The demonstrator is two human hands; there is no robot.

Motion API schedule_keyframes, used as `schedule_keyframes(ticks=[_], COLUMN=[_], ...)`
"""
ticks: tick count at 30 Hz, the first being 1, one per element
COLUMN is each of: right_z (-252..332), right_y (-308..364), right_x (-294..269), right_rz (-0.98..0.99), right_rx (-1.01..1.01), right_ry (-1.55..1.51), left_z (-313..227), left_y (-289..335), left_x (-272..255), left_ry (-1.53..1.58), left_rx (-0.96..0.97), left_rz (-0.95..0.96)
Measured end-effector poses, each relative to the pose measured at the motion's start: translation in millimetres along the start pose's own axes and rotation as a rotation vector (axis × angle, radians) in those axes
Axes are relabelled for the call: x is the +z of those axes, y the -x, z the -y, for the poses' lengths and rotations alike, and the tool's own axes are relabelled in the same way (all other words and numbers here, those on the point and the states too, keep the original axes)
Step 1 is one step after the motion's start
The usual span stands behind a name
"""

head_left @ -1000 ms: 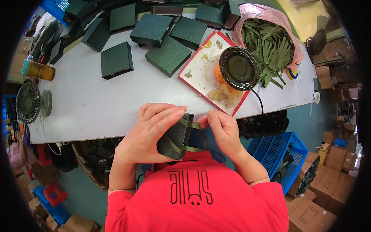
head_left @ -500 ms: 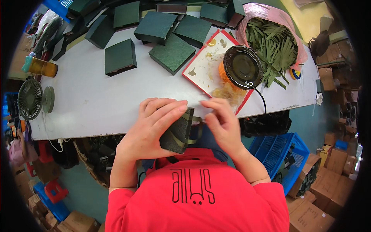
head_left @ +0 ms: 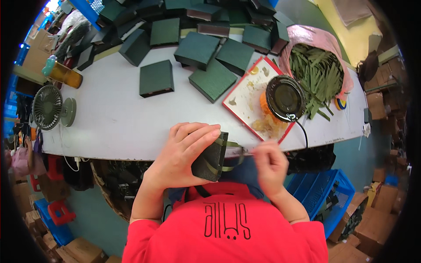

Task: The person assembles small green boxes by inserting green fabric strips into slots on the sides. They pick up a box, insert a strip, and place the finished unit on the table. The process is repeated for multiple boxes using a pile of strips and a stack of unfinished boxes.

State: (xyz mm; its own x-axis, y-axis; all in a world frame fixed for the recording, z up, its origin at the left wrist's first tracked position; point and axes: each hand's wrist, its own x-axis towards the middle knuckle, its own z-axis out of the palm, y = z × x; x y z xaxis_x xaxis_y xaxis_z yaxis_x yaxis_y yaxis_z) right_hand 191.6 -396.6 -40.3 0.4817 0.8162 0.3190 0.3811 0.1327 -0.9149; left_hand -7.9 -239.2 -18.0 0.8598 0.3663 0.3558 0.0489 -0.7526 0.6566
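The left hand (head_left: 184, 151) grips a green box (head_left: 214, 154) by the table (head_left: 114, 127), long edge pointing away from the red shirt (head_left: 184, 236). Ribbon (head_left: 228, 168) juts rightward, toward the nearer, curled right hand (head_left: 271, 167), its hold too blurred to tell.

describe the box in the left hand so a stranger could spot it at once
Start at the white table and follow its near edge to the person's left hand. That hand grips a dark green box. Unlike the green boxes lying on the table, it is held, with olive ribbon extending from its right side.
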Motion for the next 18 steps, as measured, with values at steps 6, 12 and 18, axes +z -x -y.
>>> schedule_keyframes(ticks=[6, 12, 18], right_z=[3, 10, 7], right_y=[7, 11, 8], right_x=[-29, -15, 0], right_rz=[-0.296, -0.1, 0.058], right_rx=[0.069, 0.085, 0.143], right_ry=[-0.211, -0.224, -0.232], left_z=[3, 14, 31], left_y=[18, 35, 65], left_x=[-21, -38, -46], left_ry=[-0.092, -0.368, -0.603], left_rx=[-0.158, -0.374, -0.656], left_rz=[0.014, -0.095, -0.044])
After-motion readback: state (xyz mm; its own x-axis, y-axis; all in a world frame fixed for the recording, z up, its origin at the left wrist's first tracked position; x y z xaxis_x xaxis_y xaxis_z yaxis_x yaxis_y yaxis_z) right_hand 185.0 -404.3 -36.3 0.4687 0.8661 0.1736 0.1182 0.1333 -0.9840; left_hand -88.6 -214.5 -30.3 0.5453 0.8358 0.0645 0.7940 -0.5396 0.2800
